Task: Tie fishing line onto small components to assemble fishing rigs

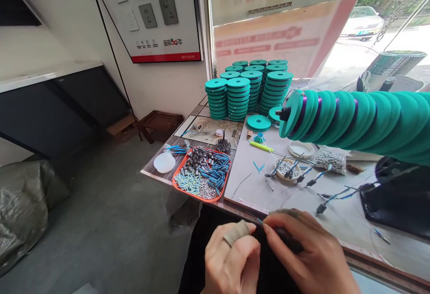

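At fingertips point(267, 230), indistinct blue sliver point(260, 220).

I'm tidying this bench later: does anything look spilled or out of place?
Perhaps the blue bits: they lie loose on the board, right of the orange tray that holds other blue pieces.

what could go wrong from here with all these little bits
The thin blue piece pinched at the fingertips of the right hand is tiny, so it could slip and be hard to find. The orange tray, full of loose small parts, sits at the table's edge, so a bump might spill them. The wired pieces lie loose near that hand and could snag or tangle.
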`<state>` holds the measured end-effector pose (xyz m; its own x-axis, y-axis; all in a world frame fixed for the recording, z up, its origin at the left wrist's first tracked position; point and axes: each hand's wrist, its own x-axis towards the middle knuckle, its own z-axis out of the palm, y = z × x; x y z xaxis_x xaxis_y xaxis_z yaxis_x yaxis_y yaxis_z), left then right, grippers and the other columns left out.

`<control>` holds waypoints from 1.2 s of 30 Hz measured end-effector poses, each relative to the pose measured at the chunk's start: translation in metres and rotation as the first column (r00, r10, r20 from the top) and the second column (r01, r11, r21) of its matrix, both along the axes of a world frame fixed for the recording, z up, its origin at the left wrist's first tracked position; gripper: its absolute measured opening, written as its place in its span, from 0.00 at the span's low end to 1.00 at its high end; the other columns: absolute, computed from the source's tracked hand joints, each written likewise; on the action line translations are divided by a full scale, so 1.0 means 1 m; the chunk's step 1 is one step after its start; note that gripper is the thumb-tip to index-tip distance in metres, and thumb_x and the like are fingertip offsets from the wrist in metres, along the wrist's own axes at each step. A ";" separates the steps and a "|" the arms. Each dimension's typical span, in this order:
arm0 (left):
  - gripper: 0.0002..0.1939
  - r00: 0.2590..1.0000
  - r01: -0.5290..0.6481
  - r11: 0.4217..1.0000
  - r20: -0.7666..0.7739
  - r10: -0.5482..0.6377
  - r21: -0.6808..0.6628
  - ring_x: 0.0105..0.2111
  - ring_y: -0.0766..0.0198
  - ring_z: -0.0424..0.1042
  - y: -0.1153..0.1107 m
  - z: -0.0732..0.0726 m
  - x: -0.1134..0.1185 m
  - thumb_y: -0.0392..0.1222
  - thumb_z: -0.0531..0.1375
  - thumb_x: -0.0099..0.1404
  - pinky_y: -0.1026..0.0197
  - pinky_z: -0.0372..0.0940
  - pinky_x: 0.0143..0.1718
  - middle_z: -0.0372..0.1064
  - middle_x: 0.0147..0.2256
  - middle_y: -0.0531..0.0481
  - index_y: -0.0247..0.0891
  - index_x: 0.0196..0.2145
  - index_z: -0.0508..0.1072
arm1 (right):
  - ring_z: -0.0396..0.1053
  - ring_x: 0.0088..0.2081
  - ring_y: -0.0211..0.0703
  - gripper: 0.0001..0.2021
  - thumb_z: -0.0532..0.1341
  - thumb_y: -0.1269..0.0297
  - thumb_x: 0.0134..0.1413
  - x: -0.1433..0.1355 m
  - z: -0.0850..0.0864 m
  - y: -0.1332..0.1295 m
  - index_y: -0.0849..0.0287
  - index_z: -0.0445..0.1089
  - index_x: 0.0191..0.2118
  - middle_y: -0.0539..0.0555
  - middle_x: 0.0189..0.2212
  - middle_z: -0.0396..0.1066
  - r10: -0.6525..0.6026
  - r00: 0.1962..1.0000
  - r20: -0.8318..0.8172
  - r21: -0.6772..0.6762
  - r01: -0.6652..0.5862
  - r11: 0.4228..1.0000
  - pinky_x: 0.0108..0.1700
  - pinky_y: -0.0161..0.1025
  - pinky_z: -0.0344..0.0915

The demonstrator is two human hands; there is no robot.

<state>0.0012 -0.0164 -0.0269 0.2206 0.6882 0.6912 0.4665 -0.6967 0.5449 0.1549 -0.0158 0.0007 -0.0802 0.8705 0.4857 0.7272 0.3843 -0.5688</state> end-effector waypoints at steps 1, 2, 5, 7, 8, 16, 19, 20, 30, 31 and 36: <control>0.09 1.000 -0.027 1.000 -0.011 0.026 -0.011 0.29 0.63 0.73 -0.001 -0.003 -0.001 0.28 0.55 0.60 0.63 0.67 0.30 0.74 0.31 0.47 0.40 0.35 0.67 | 0.69 0.23 0.37 0.10 0.53 0.64 0.57 0.001 0.003 0.005 0.55 0.68 0.27 0.48 0.21 0.70 -0.012 1.000 0.024 -0.003 0.012 1.000 0.24 0.33 0.63; 0.08 0.998 -0.050 0.998 -0.034 0.049 -0.025 0.26 0.64 0.72 -0.001 -0.006 -0.002 0.28 0.54 0.61 0.63 0.66 0.28 0.74 0.29 0.49 0.41 0.34 0.67 | 0.68 0.22 0.38 0.11 0.53 0.64 0.57 0.002 0.006 0.010 0.55 0.68 0.26 0.48 0.20 0.70 -0.024 0.998 0.051 -0.013 0.025 1.000 0.23 0.33 0.63; 0.09 0.986 -0.093 0.995 -0.142 0.085 -0.048 0.18 0.65 0.67 0.000 -0.010 -0.005 0.29 0.53 0.61 0.62 0.60 0.21 0.71 0.22 0.52 0.41 0.36 0.66 | 0.68 0.19 0.38 0.13 0.52 0.63 0.55 0.003 0.008 0.022 0.55 0.68 0.23 0.48 0.18 0.69 -0.034 0.990 0.140 -0.052 0.042 0.998 0.20 0.33 0.62; 0.12 0.970 -0.069 0.997 -0.237 0.057 -0.042 0.17 0.65 0.66 0.002 -0.009 -0.007 0.29 0.53 0.60 0.62 0.59 0.19 0.70 0.21 0.53 0.38 0.41 0.65 | 0.68 0.19 0.39 0.14 0.51 0.64 0.54 0.002 0.006 0.027 0.55 0.68 0.22 0.48 0.17 0.69 -0.023 0.981 0.194 -0.056 0.035 0.998 0.19 0.34 0.61; 0.14 0.957 -0.054 0.998 -0.286 0.043 -0.033 0.16 0.65 0.66 0.003 -0.008 -0.008 0.29 0.52 0.60 0.62 0.59 0.19 0.70 0.20 0.53 0.36 0.44 0.64 | 0.68 0.18 0.39 0.13 0.51 0.65 0.53 0.002 0.006 0.028 0.55 0.68 0.22 0.48 0.16 0.68 -0.019 0.975 0.219 -0.057 0.033 0.998 0.19 0.34 0.61; 0.24 0.810 -0.105 0.991 -0.571 0.133 0.082 0.13 0.67 0.65 0.018 -0.006 -0.007 0.26 0.47 0.55 0.63 0.57 0.16 0.64 0.15 0.58 0.26 0.51 0.62 | 0.66 0.16 0.41 0.10 0.55 0.69 0.47 0.003 0.009 0.039 0.55 0.67 0.19 0.47 0.14 0.66 0.051 0.926 0.373 -0.178 0.018 0.984 0.17 0.35 0.56; 0.26 0.794 -0.116 0.987 -0.586 0.161 0.114 0.12 0.68 0.64 0.020 -0.010 -0.007 0.25 0.48 0.52 0.63 0.55 0.16 0.63 0.14 0.59 0.27 0.50 0.64 | 0.66 0.14 0.41 0.10 0.54 0.69 0.47 0.002 0.011 0.041 0.55 0.68 0.19 0.47 0.13 0.66 0.050 0.926 0.374 -0.153 0.009 0.988 0.16 0.35 0.56; 0.26 0.796 -0.121 0.985 -0.581 0.169 0.120 0.12 0.68 0.64 0.020 -0.011 -0.007 0.25 0.48 0.51 0.62 0.55 0.15 0.63 0.14 0.59 0.27 0.49 0.64 | 0.66 0.14 0.41 0.11 0.54 0.69 0.47 0.002 0.011 0.041 0.55 0.68 0.19 0.47 0.13 0.66 0.052 0.928 0.370 -0.145 0.002 0.989 0.16 0.35 0.56; 0.24 0.794 -0.154 0.972 -0.563 0.227 0.176 0.11 0.70 0.62 0.019 -0.008 -0.004 0.25 0.49 0.51 0.62 0.53 0.15 0.61 0.13 0.60 0.27 0.46 0.68 | 0.65 0.13 0.39 0.13 0.51 0.69 0.48 0.001 0.014 0.042 0.55 0.67 0.19 0.47 0.12 0.65 0.053 0.933 0.355 -0.055 -0.036 0.998 0.13 0.33 0.57; 0.24 0.787 -0.159 0.969 -0.569 0.240 0.189 0.11 0.70 0.62 0.019 -0.008 -0.004 0.25 0.49 0.50 0.62 0.52 0.15 0.61 0.13 0.60 0.27 0.46 0.69 | 0.64 0.13 0.39 0.14 0.50 0.69 0.49 0.001 0.014 0.042 0.55 0.67 0.19 0.47 0.12 0.65 0.050 0.932 0.360 -0.044 -0.036 0.998 0.13 0.32 0.57; 0.25 0.734 -0.146 0.958 -0.622 0.272 0.247 0.11 0.69 0.60 0.020 -0.009 -0.008 0.24 0.51 0.50 0.61 0.51 0.14 0.59 0.13 0.60 0.28 0.47 0.69 | 0.66 0.17 0.39 0.17 0.48 0.70 0.55 0.016 0.010 0.033 0.53 0.64 0.19 0.46 0.14 0.64 0.063 0.903 0.425 -0.043 -0.050 0.998 0.17 0.34 0.55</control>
